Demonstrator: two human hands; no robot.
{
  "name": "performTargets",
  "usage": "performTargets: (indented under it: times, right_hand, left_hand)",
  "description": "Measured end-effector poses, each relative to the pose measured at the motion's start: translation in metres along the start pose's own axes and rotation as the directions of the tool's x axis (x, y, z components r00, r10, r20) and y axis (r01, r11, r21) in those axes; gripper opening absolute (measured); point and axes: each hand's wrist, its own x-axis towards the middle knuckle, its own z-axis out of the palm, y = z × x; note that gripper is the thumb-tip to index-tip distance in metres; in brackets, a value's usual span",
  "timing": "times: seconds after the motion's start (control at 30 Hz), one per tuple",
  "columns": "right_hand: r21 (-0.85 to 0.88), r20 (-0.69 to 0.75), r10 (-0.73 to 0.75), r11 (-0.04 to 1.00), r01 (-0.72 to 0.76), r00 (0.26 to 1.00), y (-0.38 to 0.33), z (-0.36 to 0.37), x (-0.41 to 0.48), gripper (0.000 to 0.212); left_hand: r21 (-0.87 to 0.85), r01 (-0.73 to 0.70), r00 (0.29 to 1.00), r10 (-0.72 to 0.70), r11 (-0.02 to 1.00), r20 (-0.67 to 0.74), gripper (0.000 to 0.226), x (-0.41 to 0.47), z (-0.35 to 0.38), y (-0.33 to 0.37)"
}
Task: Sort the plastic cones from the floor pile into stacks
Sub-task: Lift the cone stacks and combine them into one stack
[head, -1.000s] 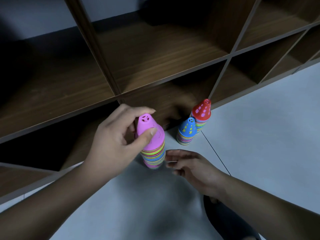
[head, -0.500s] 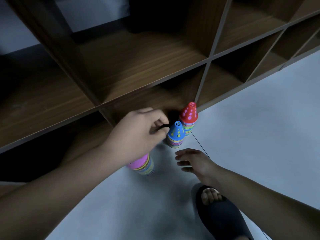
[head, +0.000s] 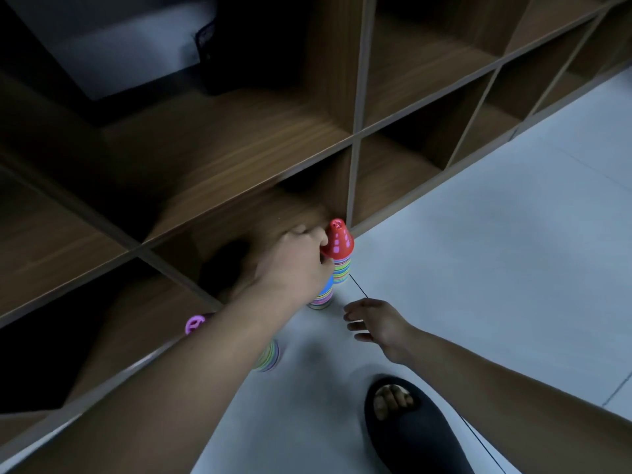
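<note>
Three striped stacks of plastic cones stand on the floor by the shelf. My left hand [head: 295, 265] reaches forward with its fingers curled over the top of the blue-topped stack [head: 324, 295]; only that stack's lower part shows. Its fingertips touch the side of the red-topped stack [head: 338, 246] just behind. The pink-topped stack [head: 195, 323] stands nearer, mostly hidden under my left forearm, with its striped base showing. My right hand [head: 376, 321] hovers low over the floor to the right of the stacks, fingers relaxed and holding nothing.
A dark wooden cubby shelf [head: 239, 159] runs along the left and the back, directly behind the stacks. My foot in a black slipper [head: 410, 429] stands on the pale tiled floor [head: 478, 268] near the bottom.
My left hand has left the pink-topped stack and moved forward onto the blue-topped one, up against the red one. The right hand stays low and open. The view has shifted.
</note>
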Motion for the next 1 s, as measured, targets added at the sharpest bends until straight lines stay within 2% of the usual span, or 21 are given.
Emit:
performTargets:
  times: [0.13, 0.27, 0.47, 0.6, 0.7, 0.83, 1.0]
  right_hand:
    - [-0.011, -0.008, 0.001, 1.0, -0.001, 1.0, 0.001, -0.006, 0.005, 0.024]
    - [-0.044, -0.013, 0.011, 0.999, -0.012, 1.0, 0.006, -0.007, 0.013, 0.024]
    - [-0.053, -0.006, -0.014, 0.999, 0.013, 1.0, 0.002, -0.003, 0.024, 0.026]
    - [-0.037, 0.022, -0.036, 0.999, 0.037, 0.999, -0.004, 0.005, 0.031, 0.033]
    - [-0.099, 0.053, -0.06, 0.993, 0.065, 0.997, -0.007, 0.011, 0.035, 0.045]
    - [-0.132, 0.121, -0.048, 0.989, 0.064, 0.992, -0.01, 0.019, 0.037, 0.033]
    - [-0.044, 0.172, -0.032, 0.998, 0.04, 0.985, -0.008, 0.023, 0.038, 0.042]
  left_hand:
    - [0.042, 0.046, 0.999, -0.047, 0.998, 0.011, 0.041, -0.001, 0.025, -0.006]
    - [-0.002, 0.062, 0.998, -0.062, 0.998, -0.026, 0.033, -0.012, 0.05, -0.012]
    - [-0.138, 0.103, 0.978, -0.126, 0.985, -0.164, 0.021, -0.036, 0.064, -0.02]
    - [-0.183, 0.145, 0.971, -0.175, 0.972, -0.162, 0.028, -0.057, 0.071, -0.021]
    - [-0.186, 0.157, 0.969, -0.187, 0.97, -0.158, 0.031, -0.066, 0.072, -0.021]
    - [-0.22, 0.193, 0.963, -0.227, 0.956, -0.143, 0.032, -0.067, 0.071, -0.021]
    - [-0.209, 0.218, 0.963, -0.245, 0.953, -0.113, 0.031, -0.07, 0.07, -0.016]
